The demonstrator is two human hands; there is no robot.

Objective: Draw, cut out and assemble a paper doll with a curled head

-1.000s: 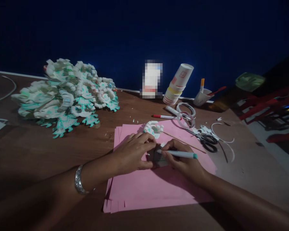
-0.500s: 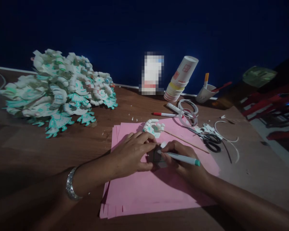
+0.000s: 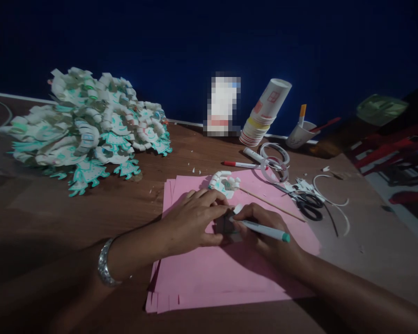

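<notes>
At the far left a white cord [image 3: 7,109] curves on the worktop [image 3: 132,195]. Right of it sits a big pile of paper cutouts [image 3: 90,139], curled white strips and green-lined figures heaped together. Nearer, a silver bracelet [image 3: 106,264] circles the left wrist. The left hand [image 3: 195,220] is spread, thumb apart from the bent fingers, which touch a small paper piece [image 3: 223,226] lying in shadow (what is drawn on it is too dark to tell). That piece lies on the pink sheets [image 3: 202,273], between the two hands. Just beyond the left fingers rests a single cutout [image 3: 225,185], and farther off stands a blurred white thing [image 3: 224,102]. The right hand [image 3: 259,225] grips a marker [image 3: 268,230], green end to the right, tip side toward the paper piece. Beyond it are a red-capped pen [image 3: 244,165], a leaning stack of cups [image 3: 270,104] and clear rings [image 3: 282,174]. A thin stick [image 3: 275,205] slants across the sheets toward black-handled scissors [image 3: 310,213], beside white scraps. Far right, a tilted cup [image 3: 297,138] holds an orange and a red item.
</notes>
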